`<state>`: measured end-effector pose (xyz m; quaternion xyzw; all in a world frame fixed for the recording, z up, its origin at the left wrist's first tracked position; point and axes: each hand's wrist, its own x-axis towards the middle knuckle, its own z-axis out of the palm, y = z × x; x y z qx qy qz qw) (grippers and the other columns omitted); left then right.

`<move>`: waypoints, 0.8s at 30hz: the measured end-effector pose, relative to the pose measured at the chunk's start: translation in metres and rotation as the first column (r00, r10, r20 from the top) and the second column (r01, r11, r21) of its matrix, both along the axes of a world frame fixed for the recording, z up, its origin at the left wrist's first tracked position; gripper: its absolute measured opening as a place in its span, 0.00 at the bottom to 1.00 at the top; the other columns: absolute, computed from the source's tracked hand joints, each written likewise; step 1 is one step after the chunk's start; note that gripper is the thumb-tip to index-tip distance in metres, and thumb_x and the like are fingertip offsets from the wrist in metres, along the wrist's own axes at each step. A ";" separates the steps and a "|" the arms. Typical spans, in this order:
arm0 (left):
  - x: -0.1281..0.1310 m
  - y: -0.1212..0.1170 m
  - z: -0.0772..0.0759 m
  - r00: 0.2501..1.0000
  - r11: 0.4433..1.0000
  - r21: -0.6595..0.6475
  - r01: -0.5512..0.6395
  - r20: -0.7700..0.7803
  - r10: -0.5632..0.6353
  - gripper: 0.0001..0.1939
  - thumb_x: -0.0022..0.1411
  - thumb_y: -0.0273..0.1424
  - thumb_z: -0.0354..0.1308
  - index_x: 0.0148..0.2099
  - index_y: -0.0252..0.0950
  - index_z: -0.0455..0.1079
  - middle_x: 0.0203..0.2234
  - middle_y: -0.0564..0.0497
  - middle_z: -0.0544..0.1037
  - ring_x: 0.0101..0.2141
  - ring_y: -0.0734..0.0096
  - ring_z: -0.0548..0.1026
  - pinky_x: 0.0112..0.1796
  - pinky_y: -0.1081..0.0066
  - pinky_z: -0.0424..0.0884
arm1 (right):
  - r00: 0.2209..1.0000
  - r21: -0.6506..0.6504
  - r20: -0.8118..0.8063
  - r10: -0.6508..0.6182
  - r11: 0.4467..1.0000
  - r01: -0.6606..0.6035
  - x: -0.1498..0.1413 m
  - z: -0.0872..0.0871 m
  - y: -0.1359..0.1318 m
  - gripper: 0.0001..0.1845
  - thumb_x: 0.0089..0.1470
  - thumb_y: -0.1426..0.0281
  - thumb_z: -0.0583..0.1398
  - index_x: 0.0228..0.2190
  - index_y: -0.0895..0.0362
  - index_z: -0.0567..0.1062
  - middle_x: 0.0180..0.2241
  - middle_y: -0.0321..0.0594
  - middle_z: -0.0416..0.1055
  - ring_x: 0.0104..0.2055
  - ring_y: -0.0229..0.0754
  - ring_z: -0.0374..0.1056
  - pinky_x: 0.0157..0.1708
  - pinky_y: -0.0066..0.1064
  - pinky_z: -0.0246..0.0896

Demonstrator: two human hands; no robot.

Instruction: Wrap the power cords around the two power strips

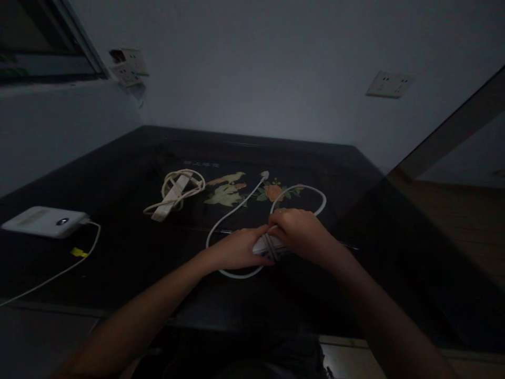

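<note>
A white power strip lies low over the dark table, with part of its cord wrapped around its middle. My left hand grips the strip's left end, thumb along the near side. Curled over the strip from the right, my right hand pinches the cord near its top. Loose white cord loops out to the left and ends in a plug lying on the table. Another loop arches beyond my right hand. My palms hide much of the strip.
Left of the hands lies a second power strip wrapped in its cord. A white power bank with a cable sits at the far left, beside a yellow scrap. The dark table meets the wall, which has sockets.
</note>
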<state>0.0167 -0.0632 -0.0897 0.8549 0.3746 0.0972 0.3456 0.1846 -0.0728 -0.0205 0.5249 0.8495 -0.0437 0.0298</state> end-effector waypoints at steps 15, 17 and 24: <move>-0.011 0.019 -0.006 0.934 0.901 0.251 -0.353 0.028 0.357 0.29 0.58 0.45 0.57 0.57 0.38 0.57 0.45 0.41 0.76 0.44 0.50 0.75 0.40 0.61 0.69 | 0.934 0.062 -0.338 -0.115 0.988 0.144 0.028 -0.013 0.001 0.14 0.60 0.70 0.54 0.45 0.54 0.74 0.36 0.42 0.78 0.37 0.45 0.73 0.33 0.31 0.60; -0.013 0.022 -0.006 0.913 0.881 0.240 -0.407 0.073 0.402 0.30 0.58 0.45 0.57 0.58 0.37 0.56 0.45 0.40 0.75 0.43 0.50 0.76 0.40 0.60 0.69 | 0.894 0.036 -0.431 -0.120 0.988 0.150 0.033 -0.022 -0.001 0.11 0.60 0.69 0.54 0.42 0.56 0.74 0.30 0.40 0.77 0.32 0.43 0.73 0.30 0.29 0.59; -0.012 0.026 -0.012 0.877 0.884 0.088 -0.460 0.202 0.437 0.29 0.55 0.42 0.60 0.55 0.38 0.58 0.44 0.42 0.76 0.44 0.53 0.75 0.42 0.61 0.69 | 0.814 -0.012 -0.580 0.005 1.000 -0.015 0.026 -0.048 -0.017 0.11 0.60 0.70 0.54 0.42 0.56 0.74 0.27 0.37 0.76 0.27 0.40 0.72 0.26 0.27 0.58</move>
